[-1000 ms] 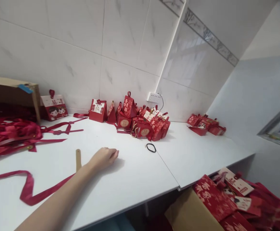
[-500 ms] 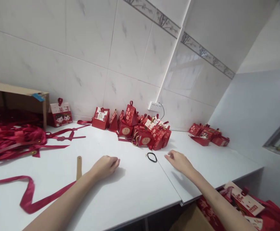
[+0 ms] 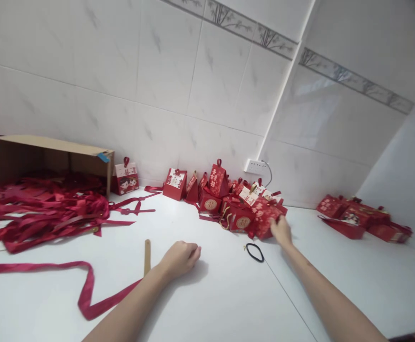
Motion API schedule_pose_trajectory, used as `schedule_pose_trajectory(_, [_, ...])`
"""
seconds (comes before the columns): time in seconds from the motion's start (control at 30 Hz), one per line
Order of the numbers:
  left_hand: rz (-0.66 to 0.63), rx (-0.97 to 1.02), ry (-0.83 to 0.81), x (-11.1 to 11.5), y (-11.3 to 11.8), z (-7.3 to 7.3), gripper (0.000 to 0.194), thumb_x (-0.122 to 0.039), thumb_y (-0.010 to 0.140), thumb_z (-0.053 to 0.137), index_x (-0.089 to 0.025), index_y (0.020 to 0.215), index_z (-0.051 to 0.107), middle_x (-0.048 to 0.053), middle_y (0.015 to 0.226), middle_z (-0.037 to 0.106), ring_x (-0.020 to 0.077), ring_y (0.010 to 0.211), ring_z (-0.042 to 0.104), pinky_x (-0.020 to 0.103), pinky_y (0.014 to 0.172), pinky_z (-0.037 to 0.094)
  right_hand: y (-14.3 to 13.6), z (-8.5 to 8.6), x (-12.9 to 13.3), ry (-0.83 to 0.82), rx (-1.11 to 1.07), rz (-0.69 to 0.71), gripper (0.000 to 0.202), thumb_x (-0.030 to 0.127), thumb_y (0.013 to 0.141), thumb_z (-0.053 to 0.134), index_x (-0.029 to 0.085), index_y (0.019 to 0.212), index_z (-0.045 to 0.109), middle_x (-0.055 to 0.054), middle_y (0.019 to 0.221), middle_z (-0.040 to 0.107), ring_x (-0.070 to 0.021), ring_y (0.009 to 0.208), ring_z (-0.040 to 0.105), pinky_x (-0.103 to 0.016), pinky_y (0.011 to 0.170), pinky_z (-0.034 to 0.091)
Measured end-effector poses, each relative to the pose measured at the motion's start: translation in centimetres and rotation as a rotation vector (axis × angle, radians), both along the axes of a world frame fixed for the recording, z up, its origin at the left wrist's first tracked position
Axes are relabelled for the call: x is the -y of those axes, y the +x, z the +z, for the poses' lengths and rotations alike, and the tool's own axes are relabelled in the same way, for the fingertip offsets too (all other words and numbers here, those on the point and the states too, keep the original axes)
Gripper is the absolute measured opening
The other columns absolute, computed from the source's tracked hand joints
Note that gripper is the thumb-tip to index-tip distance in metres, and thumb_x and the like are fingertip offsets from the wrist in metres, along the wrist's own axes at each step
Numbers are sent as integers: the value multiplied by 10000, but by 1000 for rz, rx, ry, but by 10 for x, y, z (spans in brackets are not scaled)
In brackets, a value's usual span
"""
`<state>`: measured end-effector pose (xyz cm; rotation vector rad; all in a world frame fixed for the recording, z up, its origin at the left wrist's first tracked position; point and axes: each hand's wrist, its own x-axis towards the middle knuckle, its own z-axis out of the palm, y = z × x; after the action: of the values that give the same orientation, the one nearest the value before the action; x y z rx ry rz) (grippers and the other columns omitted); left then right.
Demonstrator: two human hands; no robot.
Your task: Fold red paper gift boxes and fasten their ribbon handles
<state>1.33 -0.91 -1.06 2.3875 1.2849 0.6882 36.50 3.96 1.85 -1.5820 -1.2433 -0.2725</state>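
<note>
Hands: left hand (image 3: 180, 259) is curled into a loose fist over on the near side, nothing visible in it. Right hand (image 3: 282, 232) has its fingers up against the right side of a red gift box (image 3: 262, 218); bit blurry, so can't tell if that's a proper grip or just contact.
White table (image 3: 228, 294): runs under the whole lot.
Carton (image 3: 50, 142): far left, ribbons inside.
Ribbon heap (image 3: 57, 209): spills out the near side of that, looks soft and floppy.
Box cluster (image 3: 230, 204): far middle, some boxes sitting on others.
Red gift box: near right end of the cluster. Looks like printed card, so I'd guess light, stiffish, maybe slightly slick, and easy to dent. Best hold is probably the side faces by the folded edges, no squeezing mid-panel.
Tan strip (image 3: 147, 254): lying flat, left of the fist.
Black bracelet (image 3: 253, 257): between the hands, touching neither.
</note>
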Motion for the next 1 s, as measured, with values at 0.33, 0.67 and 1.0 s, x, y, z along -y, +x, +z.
schedule_pose_trajectory(0.33, [234, 374, 80, -11, -2, -6, 268, -324, 876, 365, -200, 1066, 509, 52, 919, 654, 170, 783, 621, 306, 723, 465, -87, 42, 44, 458, -179, 91, 339, 471, 764, 564, 211, 945, 445, -88, 920, 582, -216, 821, 594, -381, 750, 497])
schedule_pose_trajectory(0.67, [98, 814, 38, -8, 5, -7, 602, -450, 715, 614, -185, 1209, 395, 126, 1235, 507, 254, 1152, 510, 405, 956, 435, -208, -38, 56, -72, 115, 770, 142, 314, 832, 523, 202, 917, 513, -68, 846, 604, -211, 771, 599, -357, 693, 519])
schedule_pose_trajectory(1.0, [78, 871, -186, -5, -7, 19, 107, -239, 658, 535, -158, 728, 537, -28, 666, 560, 124, 636, 499, 240, 605, 409, -183, -20, 57, 223, 99, 748, 139, 229, 846, 513, 222, 982, 541, -77, 947, 561, -215, 944, 574, -398, 837, 501])
